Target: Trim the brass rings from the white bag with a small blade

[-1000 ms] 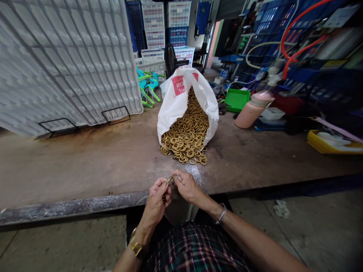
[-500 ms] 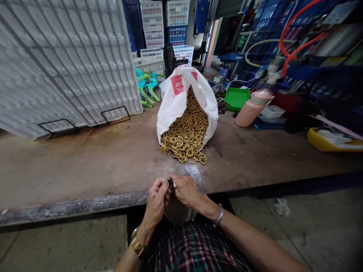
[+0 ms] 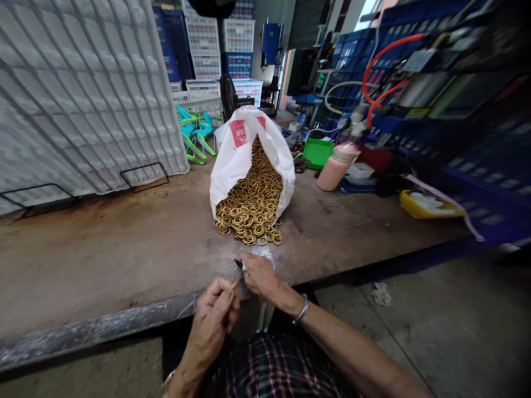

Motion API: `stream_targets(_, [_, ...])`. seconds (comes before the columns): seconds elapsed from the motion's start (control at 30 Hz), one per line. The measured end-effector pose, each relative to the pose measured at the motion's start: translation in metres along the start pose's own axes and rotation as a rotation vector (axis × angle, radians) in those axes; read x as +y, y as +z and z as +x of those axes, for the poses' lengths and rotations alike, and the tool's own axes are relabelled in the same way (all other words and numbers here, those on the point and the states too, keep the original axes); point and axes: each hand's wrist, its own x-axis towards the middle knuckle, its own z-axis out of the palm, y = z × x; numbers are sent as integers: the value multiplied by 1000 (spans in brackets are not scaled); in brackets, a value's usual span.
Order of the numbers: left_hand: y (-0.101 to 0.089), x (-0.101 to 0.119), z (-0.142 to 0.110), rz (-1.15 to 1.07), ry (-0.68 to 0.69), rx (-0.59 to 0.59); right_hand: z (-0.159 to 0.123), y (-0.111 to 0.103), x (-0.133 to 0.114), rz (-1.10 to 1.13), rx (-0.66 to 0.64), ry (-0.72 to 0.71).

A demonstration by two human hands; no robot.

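Observation:
A white plastic sack (image 3: 232,160) lies open on the worn workbench (image 3: 124,249), spilling a heap of gold rings (image 3: 249,207) toward me. My left hand (image 3: 215,312) is at the bench's front edge, pinched shut on a single gold ring (image 3: 235,283). My right hand (image 3: 259,273) rests on the bench just below the heap, fingers closed round a small dark tool (image 3: 239,264) whose tip sticks out. The two hands are a little apart.
A large white ribbed plastic panel (image 3: 83,94) leans at the back left. A pink flask (image 3: 335,168), a green tray (image 3: 317,152), a yellow tray (image 3: 427,203) and red hoses (image 3: 375,66) stand at the right. Stacked crates (image 3: 219,50) are behind.
My hands, joined at the ring before, have drawn apart: the left came down toward me with the ring, the right stayed on the bench. The camera swung right.

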Motion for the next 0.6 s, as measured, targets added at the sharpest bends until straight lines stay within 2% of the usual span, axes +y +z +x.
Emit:
stream_targets(0.07, [-1, 1, 4, -136, -42, 19, 1, -6, 15, 28, 139, 54])
stream_targets(0.17, [-4, -2, 12, -215, -78, 59, 2, -18, 45, 34, 366, 177])
stream_targets(0.23, [-6, -5, 16, -234, -84, 69, 2, -26, 65, -5, 442, 269])
stream_targets(0.37, [-6, -9, 18, -297, -129, 66, 5, -32, 82, -91, 335, 318])
stream_targets(0.47, [-9, -9, 18, -374, -174, 79, 5, -29, 77, -138, 269, 298])
stream_targets(0.6, [-14, -9, 18, -475, -190, 136, 5, -22, 62, -105, 270, 226])
